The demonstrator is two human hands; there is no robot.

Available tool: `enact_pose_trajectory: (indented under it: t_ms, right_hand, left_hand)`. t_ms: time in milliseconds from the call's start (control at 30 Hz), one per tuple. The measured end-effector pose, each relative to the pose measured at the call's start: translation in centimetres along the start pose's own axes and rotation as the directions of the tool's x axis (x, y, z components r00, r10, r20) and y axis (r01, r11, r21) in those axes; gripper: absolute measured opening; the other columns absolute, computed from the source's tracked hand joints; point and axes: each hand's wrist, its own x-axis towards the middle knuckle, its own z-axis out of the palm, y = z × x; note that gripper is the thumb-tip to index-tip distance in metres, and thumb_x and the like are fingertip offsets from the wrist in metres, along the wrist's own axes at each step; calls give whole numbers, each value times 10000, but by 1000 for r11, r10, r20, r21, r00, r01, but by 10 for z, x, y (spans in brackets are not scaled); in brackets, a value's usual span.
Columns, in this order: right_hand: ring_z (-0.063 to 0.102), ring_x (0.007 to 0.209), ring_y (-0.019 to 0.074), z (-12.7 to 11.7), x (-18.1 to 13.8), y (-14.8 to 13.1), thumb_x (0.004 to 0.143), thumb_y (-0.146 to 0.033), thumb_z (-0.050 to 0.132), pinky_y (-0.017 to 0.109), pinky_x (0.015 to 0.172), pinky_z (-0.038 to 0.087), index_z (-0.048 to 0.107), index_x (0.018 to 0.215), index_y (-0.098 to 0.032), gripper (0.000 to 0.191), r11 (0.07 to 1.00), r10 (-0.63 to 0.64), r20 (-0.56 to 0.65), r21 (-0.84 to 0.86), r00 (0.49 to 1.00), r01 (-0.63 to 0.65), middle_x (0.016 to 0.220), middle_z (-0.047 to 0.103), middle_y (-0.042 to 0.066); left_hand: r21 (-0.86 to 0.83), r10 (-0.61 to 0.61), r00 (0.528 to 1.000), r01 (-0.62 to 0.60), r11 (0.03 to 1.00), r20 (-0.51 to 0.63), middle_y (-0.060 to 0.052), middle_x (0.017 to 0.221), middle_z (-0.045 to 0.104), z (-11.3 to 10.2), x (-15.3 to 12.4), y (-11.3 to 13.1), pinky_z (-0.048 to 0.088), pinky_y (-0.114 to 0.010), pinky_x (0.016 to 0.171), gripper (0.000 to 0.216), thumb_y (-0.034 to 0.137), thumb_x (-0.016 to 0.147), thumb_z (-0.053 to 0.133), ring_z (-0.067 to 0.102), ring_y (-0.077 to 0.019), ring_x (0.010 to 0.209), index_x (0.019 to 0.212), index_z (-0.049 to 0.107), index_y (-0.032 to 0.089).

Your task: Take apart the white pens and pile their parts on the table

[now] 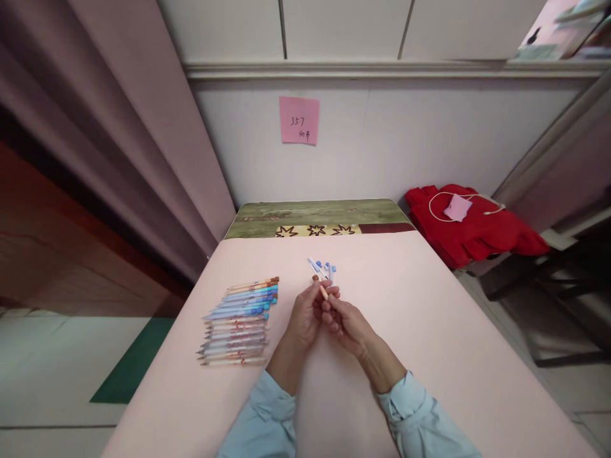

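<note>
my right hand (347, 321) had thumb and fingertips closed on a slim peach barrel (324, 292), held above the table (405, 305) between my palms. my left hand (304, 315) was curled, a brown piece (316, 278) at its fingertips; i couldn't tell how firmly it gripped. the barrel looked light, stiff and smooth, apt to roll, so i judged a gentle pinch near its middle best.

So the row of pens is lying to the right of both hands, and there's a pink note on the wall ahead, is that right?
Not quite: the head view shows the row of pens to the left of both the left hand and the right hand. The pink note is on the wall, as you said.
</note>
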Motion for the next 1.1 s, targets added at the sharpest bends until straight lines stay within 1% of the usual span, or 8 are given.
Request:
enact_pose_trajectory:
  t_ms: [167, 367, 533, 600, 800, 900, 1000, 1100]
  right_hand:
    - [299, 364, 18, 2, 2, 0, 703, -553, 733, 148, 347, 110, 497, 723, -180, 441, 998, 60, 22, 19, 998, -61, 507, 476, -78]
    - [386, 394, 52, 2, 7, 12, 759, -591, 663, 182, 370, 235, 542, 659, -172, 447, 934, -219, -39, -298, 975, 197, 518, 538, -37]
    - [403, 400, 70, 0, 3, 14, 705, -459, 762, 206, 410, 286, 589, 629, -174, 342, 784, -455, -110, -521, 884, 338, 466, 510, -53]
    - [420, 405, 72, 1, 1, 12, 656, -448, 802, 205, 414, 309, 604, 670, -170, 342, 821, -421, -118, -472, 899, 322, 484, 530, -53]
    - [451, 406, 64, 6, -1, 8, 771, -629, 626, 180, 383, 295, 662, 826, -127, 506, 965, -182, -96, -209, 979, 159, 563, 605, 5]
    - [439, 433, 53, 5, 0, 8, 686, -538, 756, 175, 403, 298, 637, 735, -137, 422, 954, -248, -110, -202, 963, 222, 563, 590, -12]
    - [408, 432, 51, 4, 0, 8, 595, -450, 849, 179, 418, 298, 590, 672, -159, 398, 928, -335, -147, -220, 931, 299, 502, 529, -53]
    - [410, 422, 54, 4, 0, 8, 645, -523, 806, 179, 407, 291, 607, 723, -163, 418, 946, -285, -157, -203, 946, 252, 505, 532, -52]
  left_hand:
    - [12, 41, 999, -41, 999, 10, -71, 744, 711, 0, -1, -4, 539, -249, 617, 269, 360, 744, 745, 667, -146, 637, 854, 681, 123]
    - [109, 30, 997, -22, 994, -70, 33, 445, 540, -1, -1, -5, 331, -216, 292, 320, 425, 708, 752, 415, -89, 269, 762, 668, 121]
    - [63, 96, 986, -88, 994, -137, -45, 660, 689, -2, 5, -5, 485, -209, 503, 298, 317, 612, 839, 597, -99, 504, 741, 675, 104]
    - [60, 90, 987, -82, 995, -134, -55, 686, 699, -3, 6, -5, 501, -212, 542, 306, 319, 617, 839, 618, -108, 554, 760, 676, 104]
    - [76, 21, 998, -17, 997, -55, 34, 521, 577, -2, 1, -4, 352, -205, 309, 349, 441, 689, 771, 415, -65, 302, 802, 646, 136]
    - [86, 49, 996, -42, 995, -75, -3, 584, 633, 0, 1, -4, 378, -211, 330, 344, 420, 677, 783, 477, -83, 344, 798, 654, 125]
    - [65, 100, 988, -93, 994, -117, -63, 703, 701, 0, 3, -3, 494, -213, 499, 312, 346, 651, 815, 624, -123, 545, 794, 666, 113]
    - [52, 118, 987, -113, 992, -113, -49, 678, 692, -2, 3, -3, 495, -197, 523, 287, 336, 677, 803, 628, -116, 565, 802, 663, 119]
